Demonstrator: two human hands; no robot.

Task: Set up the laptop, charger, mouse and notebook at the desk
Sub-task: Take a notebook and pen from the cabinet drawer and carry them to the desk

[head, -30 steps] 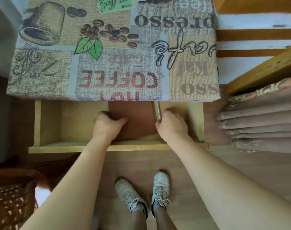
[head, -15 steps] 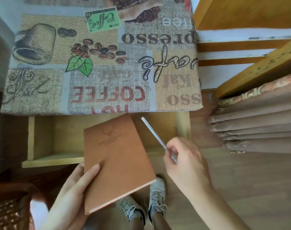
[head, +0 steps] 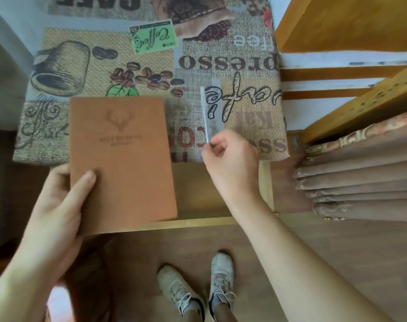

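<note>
My left hand (head: 58, 203) grips a brown notebook (head: 121, 159) with an embossed deer head by its lower left corner, thumb on the cover. The notebook's upper half lies over the front edge of the desk (head: 151, 66), which wears a coffee-print cloth; its lower half hangs above the open wooden drawer (head: 221, 219). My right hand (head: 232, 166) pinches a slim silver-white pen (head: 204, 112) at its near end, the pen pointing away over the cloth. No laptop, charger or mouse is in sight.
A wooden shelf unit (head: 360, 98) stands to the right of the desk, with folded brown curtains (head: 360, 177) beside it. My white sneakers (head: 197, 291) stand on the wood floor below the drawer. A patterned seat shows at the bottom left.
Both hands came up out of the drawer, the left with the notebook and the right with the pen, and carried them forward over the desk's front edge.
</note>
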